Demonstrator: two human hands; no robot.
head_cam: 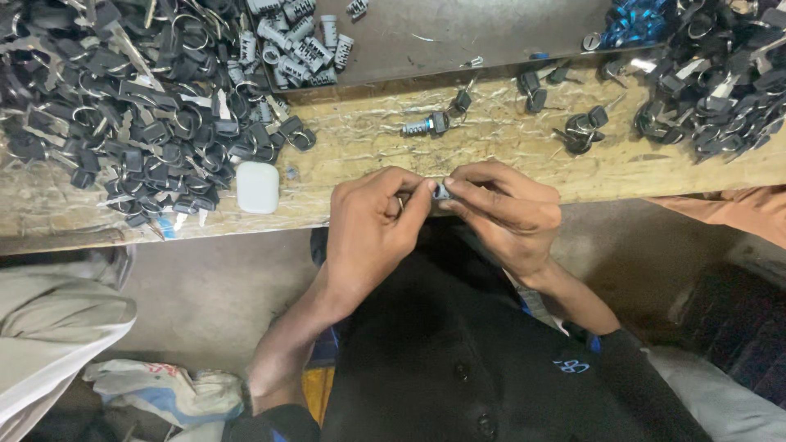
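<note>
My left hand (372,225) and my right hand (499,214) meet at the near edge of the wooden bench (368,143). Between their fingertips they pinch a small grey metal lock cylinder (442,191). A key ring seems to show inside my left fingers, though most of it is hidden. Just beyond my hands lies another lock cylinder with a black-headed key (426,125) in it.
A large heap of black-headed keys (123,106) covers the bench's left, with a white rounded case (258,187) at its edge. Loose grey cylinders (299,45) lie behind. More keys (712,74) pile at the right. Another person's orange sleeve (737,209) is at the right edge.
</note>
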